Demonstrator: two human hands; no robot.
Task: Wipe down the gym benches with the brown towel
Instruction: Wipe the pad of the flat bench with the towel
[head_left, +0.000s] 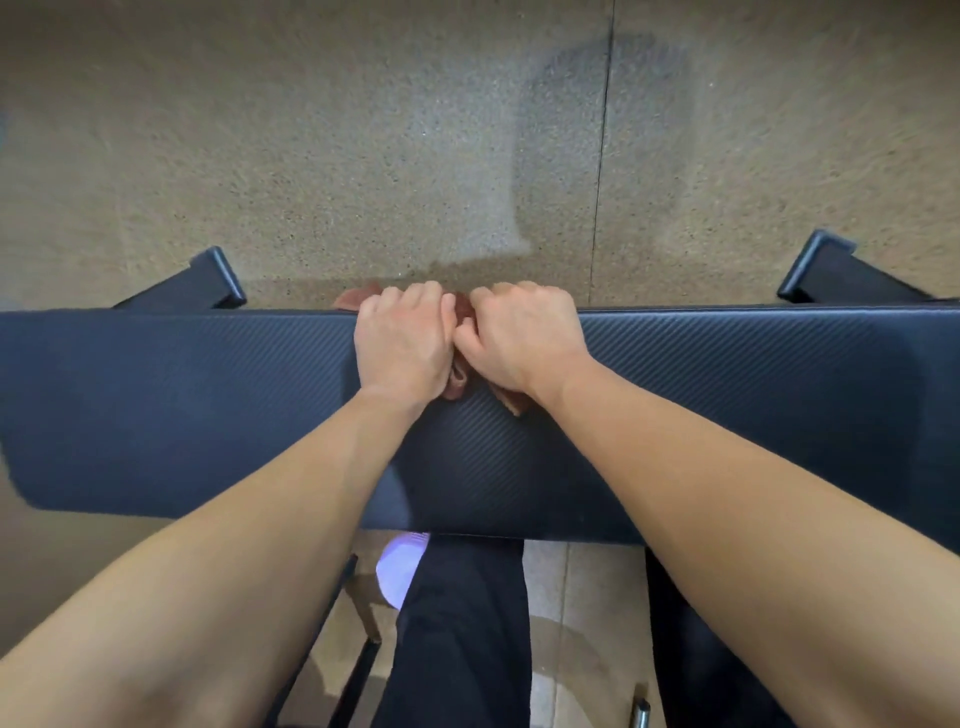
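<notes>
No legible text anywhere.

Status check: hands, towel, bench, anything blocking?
Left hand and right hand both pressing on towel, at far edge of bench. Towel mostly hidden under hands. Nothing in the way.

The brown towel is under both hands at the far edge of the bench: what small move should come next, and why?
Probably draw both hands, left hand and right hand, back toward the body, dragging the brown towel across the bench. The towel lies bunched at the far edge, and the near pad is uncovered.
</notes>
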